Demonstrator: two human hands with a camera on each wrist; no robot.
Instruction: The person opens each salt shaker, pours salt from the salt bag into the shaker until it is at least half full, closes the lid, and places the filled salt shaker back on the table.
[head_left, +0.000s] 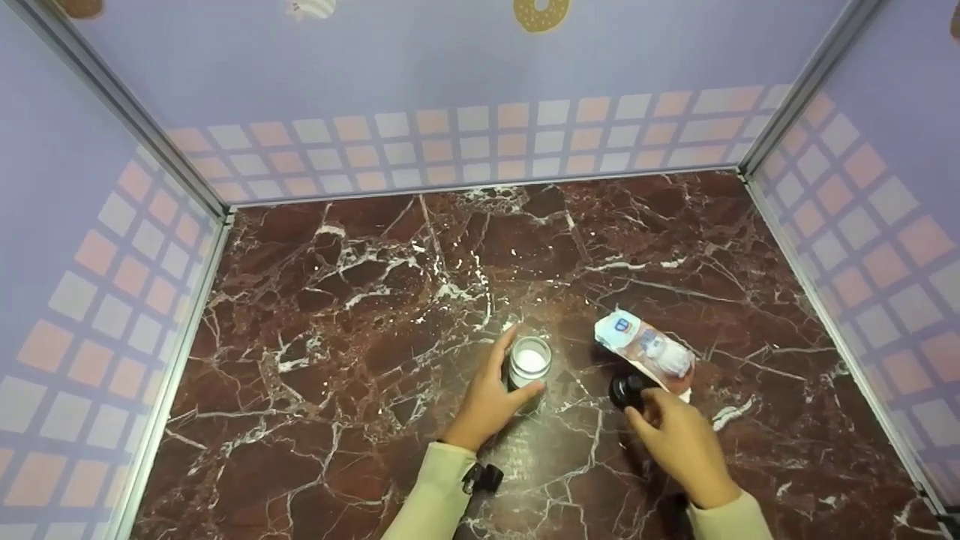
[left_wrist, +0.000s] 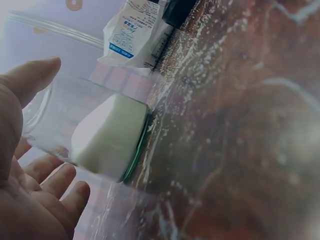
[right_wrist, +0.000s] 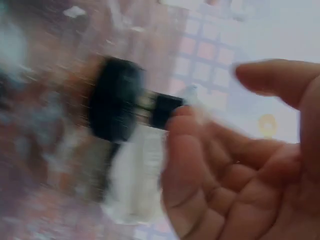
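A clear glass jar (head_left: 529, 360) part-filled with white powder (left_wrist: 112, 135) stands on the marbled table. My left hand (head_left: 491, 386) is spread around the jar, thumb along the near side and index finger along the far side. In the left wrist view the other fingers hang loose beneath the glass. Off to the right, a round black lid with a knob (right_wrist: 115, 100) lies close to a printed packet (head_left: 649, 349). My right hand (head_left: 679, 435) is at the lid's knob, a fingertip right against it and the thumb held apart. The right wrist view is blurred.
White specks and veins scatter over the dark red marbled tabletop (head_left: 330, 337). Purple panels with a checkered band (head_left: 480, 142) enclose it at the back and both sides, joined by metal edge strips (head_left: 802, 67). A small black device (head_left: 484, 478) sits on the left wrist.
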